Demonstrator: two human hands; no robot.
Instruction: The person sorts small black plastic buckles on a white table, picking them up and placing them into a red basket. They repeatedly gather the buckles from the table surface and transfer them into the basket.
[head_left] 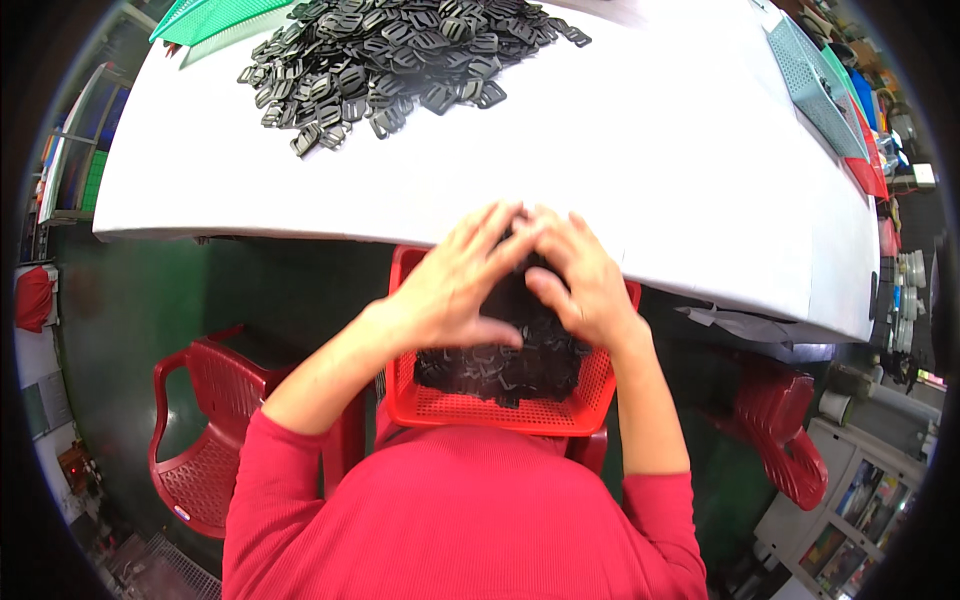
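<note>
A red plastic basket [480,408] sits against the table's front edge, close to my body. Inside it lies a heap of small black plastic pieces [500,370], too blurred to make out singly. My left hand [455,280] is over the basket's left and far side, fingers spread and thumb apart. Opposite it, my right hand [590,280] curves over the far right side with thumb and fingers apart. The fingertips of both hands meet or overlap at the basket's far rim. Dark pieces show between the palms; whether the hands touch them I cannot tell.
A large pile of black plastic strap buckles [390,55] covers the far left of the white table [640,130]. A green basket [215,18] stands beyond it, a blue-grey basket [815,85] at far right. Red chairs [215,420] flank me on both sides.
</note>
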